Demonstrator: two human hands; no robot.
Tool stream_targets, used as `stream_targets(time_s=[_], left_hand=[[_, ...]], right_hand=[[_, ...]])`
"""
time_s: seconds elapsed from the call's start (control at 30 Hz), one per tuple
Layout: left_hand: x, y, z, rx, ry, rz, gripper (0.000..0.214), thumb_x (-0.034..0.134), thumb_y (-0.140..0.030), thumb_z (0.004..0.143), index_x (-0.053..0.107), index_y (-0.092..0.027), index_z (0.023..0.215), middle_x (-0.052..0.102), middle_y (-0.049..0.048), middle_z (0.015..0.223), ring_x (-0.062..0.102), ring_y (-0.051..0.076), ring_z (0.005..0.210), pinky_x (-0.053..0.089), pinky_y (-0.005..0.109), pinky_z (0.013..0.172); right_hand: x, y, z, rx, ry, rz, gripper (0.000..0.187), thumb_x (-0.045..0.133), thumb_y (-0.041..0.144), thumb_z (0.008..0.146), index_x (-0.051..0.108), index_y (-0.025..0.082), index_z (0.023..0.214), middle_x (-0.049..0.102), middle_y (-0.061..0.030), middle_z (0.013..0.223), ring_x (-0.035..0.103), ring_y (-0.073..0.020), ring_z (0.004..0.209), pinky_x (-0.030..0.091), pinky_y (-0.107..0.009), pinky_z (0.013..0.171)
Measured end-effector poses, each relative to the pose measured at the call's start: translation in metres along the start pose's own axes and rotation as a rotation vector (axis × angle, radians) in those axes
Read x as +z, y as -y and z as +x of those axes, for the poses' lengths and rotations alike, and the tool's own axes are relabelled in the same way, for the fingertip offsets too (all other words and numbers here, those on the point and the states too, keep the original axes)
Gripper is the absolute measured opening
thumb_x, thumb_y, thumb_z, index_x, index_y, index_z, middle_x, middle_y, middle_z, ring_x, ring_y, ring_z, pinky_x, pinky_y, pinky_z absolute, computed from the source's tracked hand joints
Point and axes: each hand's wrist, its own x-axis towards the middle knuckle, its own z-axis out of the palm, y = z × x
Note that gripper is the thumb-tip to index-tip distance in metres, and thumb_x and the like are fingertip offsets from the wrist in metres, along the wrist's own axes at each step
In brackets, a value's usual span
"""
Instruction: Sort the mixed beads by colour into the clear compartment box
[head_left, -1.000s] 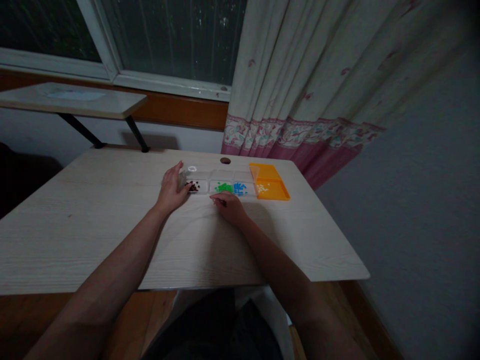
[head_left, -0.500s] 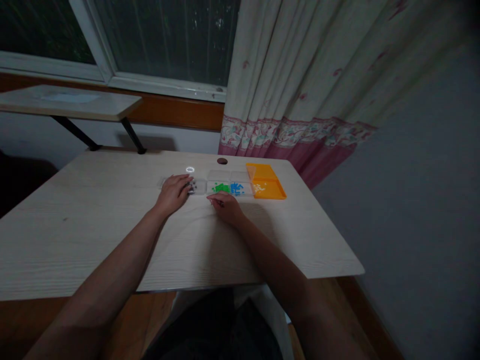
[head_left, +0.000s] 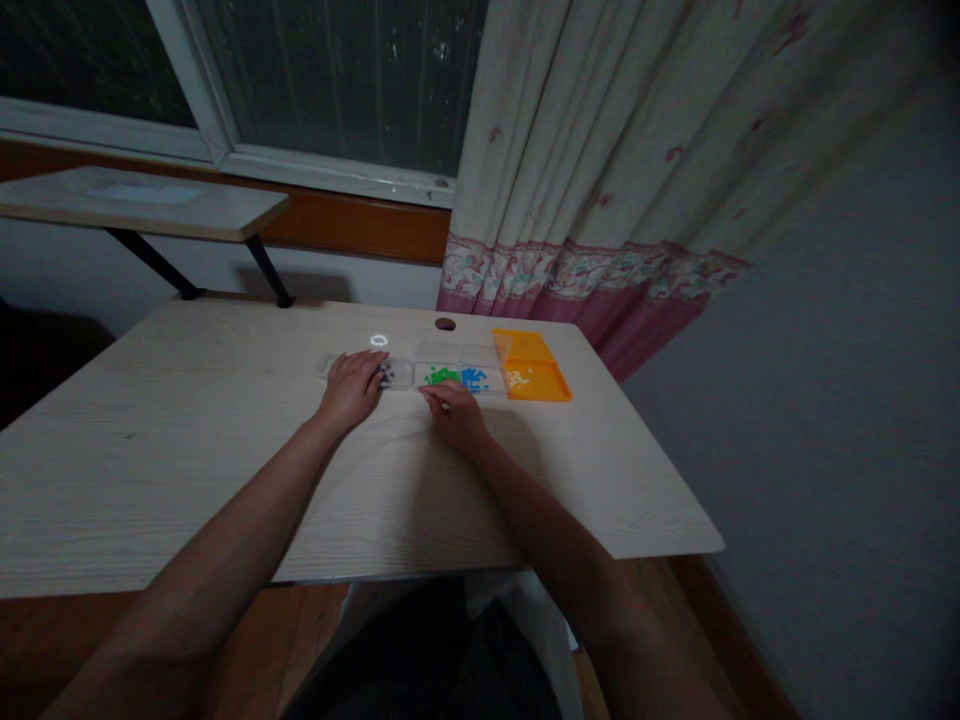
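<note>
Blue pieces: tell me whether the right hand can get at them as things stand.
Likely yes: the right hand is close to the blue pieces, their lid looks folded back, and the left hand is off to the left.

Positions are taken from the view centre. At 11 o'clock, a white-framed glass window [head_left: 345, 90] adjoins a cream floral fabric curtain [head_left: 585, 130], located at 1 o'clock. A pale flat shelf [head_left: 221, 212] on slanted black legs [head_left: 268, 270] stands at 10 o'clock; a grey wall [head_left: 832, 430] occupies 3 o'clock.
</note>
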Motion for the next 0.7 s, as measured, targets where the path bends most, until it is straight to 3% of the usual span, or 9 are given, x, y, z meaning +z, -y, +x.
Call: stream_targets(time_s=[0.13,0.33,0.53,0.7], left_hand=[[0.003,0.000,-0.003,0.026,-0.049,-0.002,0.044,0.040,-0.027,0.098,0.063,-0.022,0.136,0.063,0.0102,0.143,0.053,0.029,0.137,0.028,0.055,0.121],[0.007,0.001,-0.004,0.034,-0.065,-0.012,0.043,0.039,-0.033,0.101,0.064,-0.023,0.134,0.063,0.0109,0.143,0.051,0.030,0.138,0.026,0.056,0.121],[0.009,0.000,-0.004,0.034,-0.053,-0.017,0.044,0.043,-0.045,0.102,0.063,-0.025,0.134,0.061,0.0110,0.144,0.049,0.031,0.139,0.026,0.055,0.121],[0.005,-0.003,-0.004,0.035,-0.056,-0.038,0.044,0.044,-0.043,0.101,0.065,-0.022,0.133,0.062,0.0119,0.143,0.050,0.032,0.138,0.026,0.055,0.121]], right_hand=[[-0.006,0.008,-0.003,0.076,-0.130,-0.199,0.032,0.053,0.020,0.095,0.074,0.024,0.120,0.069,-0.0100,0.113,0.057,-0.0258,0.111,0.042,-0.043,0.105],[-0.005,0.007,0.001,0.173,-0.283,-0.362,0.055,0.053,0.030,0.094,0.051,0.025,0.149,0.054,-0.0129,0.146,0.044,-0.0320,0.137,0.027,-0.053,0.120],[-0.018,0.003,0.045,0.148,-0.197,-0.530,0.067,0.056,0.028,0.093,0.038,0.020,0.157,0.033,-0.0151,0.165,0.024,-0.0337,0.154,0.009,-0.060,0.126],[-0.035,0.004,0.078,0.081,-0.107,-0.601,0.053,0.057,0.019,0.092,0.053,0.021,0.145,0.039,-0.0146,0.162,0.017,-0.0307,0.157,0.000,-0.063,0.126]])
